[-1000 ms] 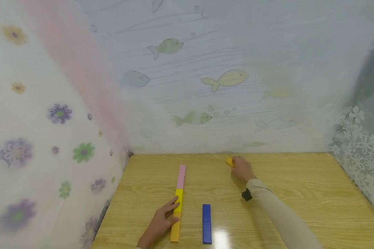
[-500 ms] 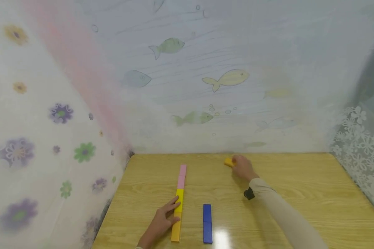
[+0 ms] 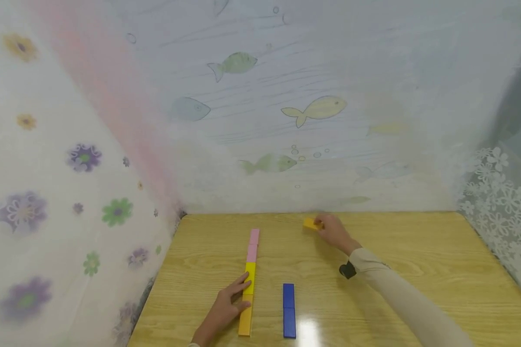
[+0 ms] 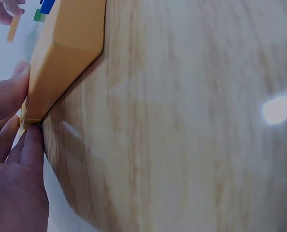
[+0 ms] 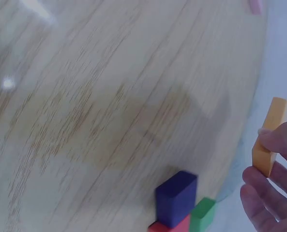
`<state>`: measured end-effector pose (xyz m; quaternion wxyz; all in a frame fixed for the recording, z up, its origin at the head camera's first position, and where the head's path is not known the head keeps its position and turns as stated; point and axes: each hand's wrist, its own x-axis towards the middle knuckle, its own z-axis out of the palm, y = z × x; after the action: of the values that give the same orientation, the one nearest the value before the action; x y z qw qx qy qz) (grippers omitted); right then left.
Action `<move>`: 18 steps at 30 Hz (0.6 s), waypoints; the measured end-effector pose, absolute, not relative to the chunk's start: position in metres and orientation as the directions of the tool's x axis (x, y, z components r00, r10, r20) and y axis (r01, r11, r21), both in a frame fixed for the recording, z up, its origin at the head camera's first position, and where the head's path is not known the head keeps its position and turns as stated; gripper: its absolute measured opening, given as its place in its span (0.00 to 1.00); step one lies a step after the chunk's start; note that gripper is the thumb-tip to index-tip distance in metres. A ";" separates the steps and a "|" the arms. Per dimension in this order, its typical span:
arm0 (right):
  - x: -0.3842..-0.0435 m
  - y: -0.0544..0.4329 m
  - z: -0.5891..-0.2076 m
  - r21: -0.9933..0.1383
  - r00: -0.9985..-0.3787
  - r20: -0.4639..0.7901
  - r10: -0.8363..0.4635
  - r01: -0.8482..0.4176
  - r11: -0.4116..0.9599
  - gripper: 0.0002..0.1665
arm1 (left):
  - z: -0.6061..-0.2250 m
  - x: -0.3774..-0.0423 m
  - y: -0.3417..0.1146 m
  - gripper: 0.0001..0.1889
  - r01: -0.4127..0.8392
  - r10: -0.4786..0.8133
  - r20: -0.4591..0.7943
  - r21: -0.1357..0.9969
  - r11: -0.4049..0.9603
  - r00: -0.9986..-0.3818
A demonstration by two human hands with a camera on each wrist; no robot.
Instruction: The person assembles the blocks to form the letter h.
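A straight row on the wooden table has two pink blocks, a yellow block and a nearer orange block. My left hand touches the row from its left, fingers at the yellow block and thumb at the orange one. Seen from the left wrist, the fingers lie fairly straight along the row's side. Toward the back of the table, my right hand pinches another orange block between thumb and fingers. That block looks tilted and raised off the table in the right wrist view.
Two blue blocks lie end to end right of the row. In the right wrist view, a dark blue block, a red block and a green block stand together. A patterned cloth wall rises behind the table's back edge.
My right hand has moved a little to the left with the orange block, of which more now shows. The left hand and the row have stayed in place.
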<state>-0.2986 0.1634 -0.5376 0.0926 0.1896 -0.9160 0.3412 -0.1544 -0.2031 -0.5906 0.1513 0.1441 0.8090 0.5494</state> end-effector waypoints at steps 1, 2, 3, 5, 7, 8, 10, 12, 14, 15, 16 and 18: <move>-0.298 0.161 -0.536 -0.599 -0.912 0.288 -0.290 -0.408 0.689 0.12 | -0.591 -0.154 -0.203 0.29 0.070 0.400 -0.083 0.933 0.353 -0.913; -0.298 0.159 -0.535 -0.599 -0.911 0.284 -0.298 -0.411 0.687 0.13 | -0.591 -0.154 -0.204 0.29 0.073 0.400 -0.079 0.933 0.353 -0.913; -0.297 0.157 -0.534 -0.602 -0.910 0.279 -0.306 -0.414 0.683 0.12 | -0.592 -0.154 -0.204 0.29 0.079 0.401 -0.073 0.933 0.350 -0.913; -0.295 0.153 -0.531 -0.607 -0.911 0.269 -0.313 -0.413 0.679 0.12 | -0.592 -0.154 -0.203 0.30 0.093 0.410 -0.059 0.936 0.340 -0.910; -0.292 0.149 -0.527 -0.610 -0.907 0.265 -0.328 -0.421 0.671 0.11 | -0.592 -0.154 -0.203 0.30 0.108 0.420 -0.042 0.939 0.327 -0.907; -0.290 0.147 -0.526 -0.608 -0.902 0.272 -0.336 -0.431 0.666 0.11 | -0.592 -0.154 -0.203 0.30 0.113 0.423 -0.035 0.940 0.321 -0.905; -0.287 0.143 -0.522 -0.613 -0.895 0.276 -0.350 -0.444 0.653 0.11 | -0.591 -0.153 -0.203 0.30 0.118 0.430 -0.027 0.944 0.307 -0.903; -0.285 0.140 -0.521 -0.615 -0.889 0.282 -0.362 -0.457 0.643 0.11 | -0.591 -0.153 -0.203 0.30 0.121 0.432 -0.021 0.946 0.300 -0.902; -0.283 0.137 -0.521 -0.614 -0.886 0.282 -0.368 -0.461 0.640 0.11 | -0.591 -0.153 -0.203 0.30 0.128 0.433 -0.015 0.946 0.298 -0.901; -0.282 0.136 -0.521 -0.612 -0.886 0.281 -0.370 -0.462 0.642 0.11 | -0.591 -0.153 -0.203 0.30 0.131 0.433 -0.011 0.945 0.298 -0.901; -0.281 0.135 -0.521 -0.609 -0.885 0.282 -0.370 -0.463 0.644 0.11 | -0.591 -0.153 -0.203 0.30 0.130 0.432 -0.013 0.945 0.299 -0.902; -0.279 0.133 -0.522 -0.604 -0.883 0.285 -0.372 -0.467 0.646 0.11 | -0.592 -0.154 -0.203 0.30 0.125 0.429 -0.018 0.944 0.304 -0.903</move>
<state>-0.2786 0.1332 -0.5222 0.0677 0.2318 -0.9045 0.3514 -0.1536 -0.2035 -0.5918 0.1344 0.1739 0.7963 0.5636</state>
